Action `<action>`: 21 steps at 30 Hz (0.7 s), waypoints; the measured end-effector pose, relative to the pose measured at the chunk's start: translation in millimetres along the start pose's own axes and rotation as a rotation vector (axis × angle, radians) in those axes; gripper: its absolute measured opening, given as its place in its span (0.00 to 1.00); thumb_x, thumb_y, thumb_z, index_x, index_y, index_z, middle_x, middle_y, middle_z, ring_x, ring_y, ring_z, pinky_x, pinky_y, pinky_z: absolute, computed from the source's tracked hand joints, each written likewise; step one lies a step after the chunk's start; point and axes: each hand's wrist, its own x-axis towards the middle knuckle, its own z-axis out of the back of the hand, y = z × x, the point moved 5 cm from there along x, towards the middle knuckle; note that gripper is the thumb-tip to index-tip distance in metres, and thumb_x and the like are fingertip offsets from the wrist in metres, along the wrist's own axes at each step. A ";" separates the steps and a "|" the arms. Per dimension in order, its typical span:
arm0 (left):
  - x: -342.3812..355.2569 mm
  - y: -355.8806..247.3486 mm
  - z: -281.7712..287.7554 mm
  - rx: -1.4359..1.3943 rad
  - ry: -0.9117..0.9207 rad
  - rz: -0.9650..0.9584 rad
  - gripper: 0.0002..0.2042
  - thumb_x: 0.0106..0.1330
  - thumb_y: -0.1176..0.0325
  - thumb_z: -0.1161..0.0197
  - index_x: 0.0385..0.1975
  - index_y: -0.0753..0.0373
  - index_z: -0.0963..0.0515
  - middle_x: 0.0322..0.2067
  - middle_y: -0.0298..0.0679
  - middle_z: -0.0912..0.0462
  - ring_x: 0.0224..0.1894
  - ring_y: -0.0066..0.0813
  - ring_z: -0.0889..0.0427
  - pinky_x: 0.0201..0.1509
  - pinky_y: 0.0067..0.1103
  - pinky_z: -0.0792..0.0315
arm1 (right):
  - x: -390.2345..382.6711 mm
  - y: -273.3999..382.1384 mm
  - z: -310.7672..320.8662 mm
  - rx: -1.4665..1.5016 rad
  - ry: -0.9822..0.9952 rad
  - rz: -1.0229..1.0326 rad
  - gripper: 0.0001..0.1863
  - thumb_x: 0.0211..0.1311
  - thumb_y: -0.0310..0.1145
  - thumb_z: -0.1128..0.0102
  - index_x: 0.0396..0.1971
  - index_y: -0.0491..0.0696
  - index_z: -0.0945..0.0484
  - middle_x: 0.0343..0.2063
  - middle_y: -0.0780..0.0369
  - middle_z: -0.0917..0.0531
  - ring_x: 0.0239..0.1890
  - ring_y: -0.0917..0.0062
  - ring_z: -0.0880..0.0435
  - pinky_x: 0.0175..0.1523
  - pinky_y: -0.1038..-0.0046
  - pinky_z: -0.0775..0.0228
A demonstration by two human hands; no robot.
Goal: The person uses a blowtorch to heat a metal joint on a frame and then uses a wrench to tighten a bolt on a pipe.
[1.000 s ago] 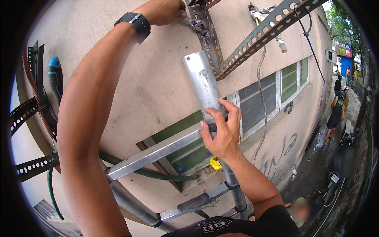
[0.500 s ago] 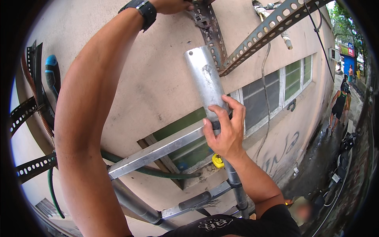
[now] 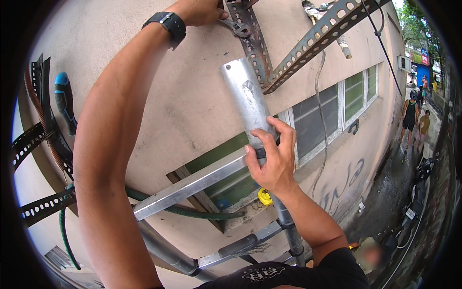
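Note:
My left hand (image 3: 202, 10), watch on wrist, reaches to the top with fingers closed on an adjustable wrench (image 3: 238, 28), whose head lies against a rusty perforated steel upright (image 3: 255, 48) on the wall. My right hand (image 3: 272, 159) rests with fingers bent around the base of a short silver metal tube (image 3: 240, 82), where it joins a metal ladder (image 3: 187, 188). A long slotted angle bar (image 3: 322, 38) runs diagonally from the upright. A blue-and-black tool handle (image 3: 65, 96) stands at left. A yellow object (image 3: 264, 196) sits below my right hand.
Windows (image 3: 327, 115) line the beige wall (image 3: 183, 86). Hoses and black slotted bars (image 3: 33, 144) are at left. Several people (image 3: 411, 115) are on the wet street at right, near parked motorcycles (image 3: 418, 183). Another person (image 3: 370, 253), blurred, is below. Cables and pipes hang top right.
My left hand and the wrench shifted slightly up and right, then back down. The view moved a little with them. The people on the street moved; my right hand stayed on the tube.

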 end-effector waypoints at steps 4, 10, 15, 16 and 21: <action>-29.2 -3.8 -17.0 0.011 -0.109 0.023 0.15 0.76 0.59 0.40 0.48 0.64 0.15 0.38 0.52 0.11 0.40 0.46 0.11 0.51 0.35 0.20 | -0.8 -0.2 -1.9 0.007 -0.013 -0.004 0.18 0.55 0.31 0.30 0.47 0.47 0.20 0.56 0.49 0.30 0.55 0.53 0.29 0.59 0.54 0.36; -80.8 -47.1 -45.7 -0.147 -0.060 0.138 0.13 0.79 0.64 0.46 0.47 0.69 0.23 0.31 0.54 0.13 0.33 0.46 0.11 0.41 0.36 0.19 | -1.1 -3.4 1.0 0.006 -0.013 -0.019 0.19 0.55 0.31 0.30 0.48 0.47 0.20 0.57 0.49 0.30 0.56 0.52 0.29 0.60 0.54 0.36; -100.6 -45.5 -60.0 -0.378 -0.132 0.179 0.12 0.78 0.66 0.47 0.46 0.72 0.27 0.28 0.61 0.15 0.30 0.52 0.12 0.37 0.39 0.20 | 2.2 2.2 0.5 -0.015 -0.003 0.003 0.19 0.56 0.31 0.30 0.48 0.46 0.20 0.57 0.49 0.30 0.56 0.52 0.29 0.60 0.55 0.36; -102.7 -44.9 -56.2 -0.393 -0.144 0.164 0.12 0.78 0.66 0.47 0.45 0.73 0.28 0.26 0.62 0.16 0.28 0.53 0.12 0.35 0.39 0.20 | 2.3 3.1 -0.2 -0.007 0.004 0.010 0.19 0.56 0.31 0.31 0.48 0.46 0.20 0.57 0.49 0.30 0.56 0.52 0.30 0.61 0.55 0.36; -98.2 -38.8 -25.9 -0.223 -0.067 0.220 0.13 0.78 0.64 0.46 0.48 0.69 0.23 0.32 0.56 0.13 0.33 0.47 0.11 0.38 0.34 0.19 | -0.5 -4.8 1.6 0.003 0.005 -0.005 0.18 0.56 0.31 0.31 0.47 0.46 0.19 0.57 0.48 0.31 0.56 0.52 0.30 0.61 0.54 0.36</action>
